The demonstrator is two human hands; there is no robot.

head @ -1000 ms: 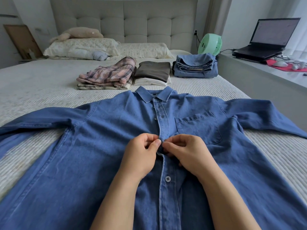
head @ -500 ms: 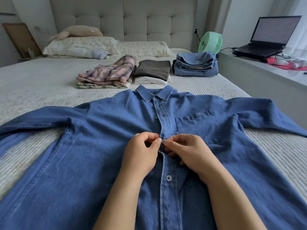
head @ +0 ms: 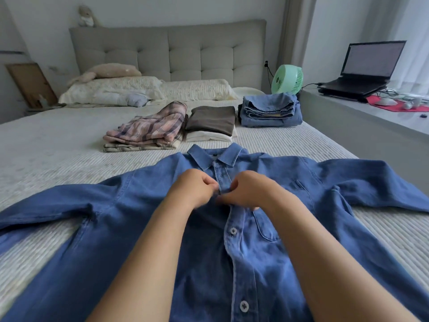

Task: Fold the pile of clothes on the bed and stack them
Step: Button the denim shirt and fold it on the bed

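A blue denim shirt lies face up on the bed, sleeves spread to both sides. My left hand and my right hand meet at the button placket just below the collar, each pinching an edge of the shirt front. Beyond the collar stand three folded stacks: a pink plaid stack, a brown and cream stack and a folded denim stack.
Pillows and a padded headboard are at the far end. A green fan stands by the bed's right corner. A ledge along the right carries a laptop and small items.
Both hands have moved up the placket from mid-chest to just under the collar. The camera has tilted up, showing more of the headboard and wall.
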